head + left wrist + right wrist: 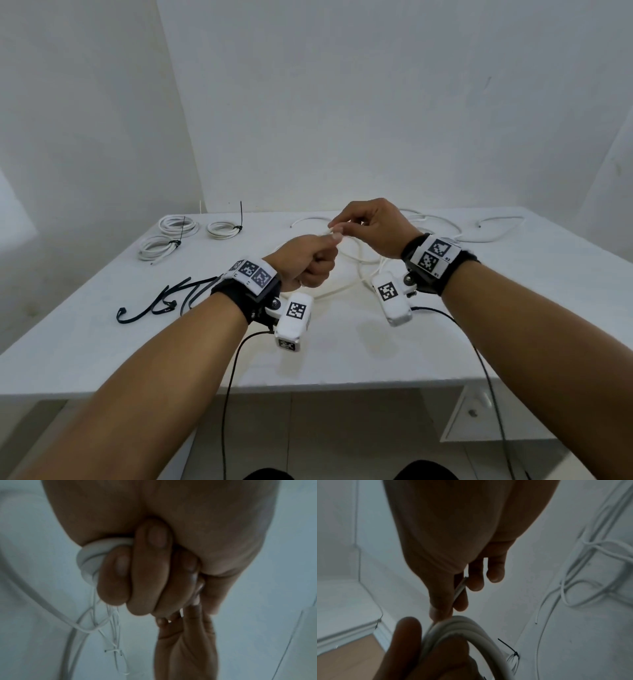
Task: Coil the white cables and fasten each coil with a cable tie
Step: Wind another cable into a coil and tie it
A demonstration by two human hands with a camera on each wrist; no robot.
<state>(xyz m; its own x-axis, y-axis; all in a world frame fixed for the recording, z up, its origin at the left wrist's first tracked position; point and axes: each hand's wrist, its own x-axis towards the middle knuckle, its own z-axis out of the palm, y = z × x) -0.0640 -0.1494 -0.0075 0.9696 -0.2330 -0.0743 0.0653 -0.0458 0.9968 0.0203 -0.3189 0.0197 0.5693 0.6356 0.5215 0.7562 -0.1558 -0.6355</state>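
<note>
Left hand [308, 262] is fisted around looped turns of the white cable [89, 559], raised above the table [342, 349]; the loops emerge beside the curled fingers [150, 568]. Right hand [371, 228] pinches the cable's end between thumb and fingertips, just beyond the left thumb. Three tied coils [178, 226] lie far left.

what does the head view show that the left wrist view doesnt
Only the head view shows three tied coils at the table's far left, the loose black cable ties near the left forearm, and the wrist bands.

Only the left wrist view shows the left hand's fingers curled round loops of white cable.

Both show the left hand gripping the cable, the right hand meeting it, and loose cable trailing on the table.
</note>
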